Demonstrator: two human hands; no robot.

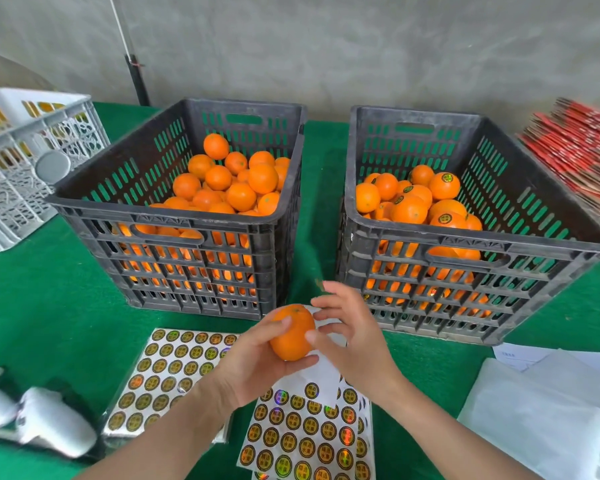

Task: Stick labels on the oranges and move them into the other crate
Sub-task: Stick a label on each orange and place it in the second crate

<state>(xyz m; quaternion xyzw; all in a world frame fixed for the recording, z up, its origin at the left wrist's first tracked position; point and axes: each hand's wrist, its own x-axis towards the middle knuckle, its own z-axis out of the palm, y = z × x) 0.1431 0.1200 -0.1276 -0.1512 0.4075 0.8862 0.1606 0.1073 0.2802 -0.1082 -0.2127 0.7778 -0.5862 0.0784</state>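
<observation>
Left fingers curl under the orange, thumb on top, so the left hand grips it from the left side. Right fingers are loosely fanned, with the lower tips touching the orange's right side. The right hand grips nothing visible, and no label can be made out under the tips. No sticker shows on the orange's visible face.

The orange is held in the air above the near sticker sheet, in front of the gap between the two crates. A bare white strip of backing lies at that sheet's top edge, under the hands. A second sticker sheet lies just to the left, partly under the left forearm.

The left crate is black and holds oranges with no labels visible. The right crate is also black, and several of its oranges carry round dark labels. Both stand on the green table cover, near each other but apart.

At the edges:
- a white crate at far left
- white blurred objects at near left
- white papers at near right
- a stack of red flat cartons at far right
</observation>
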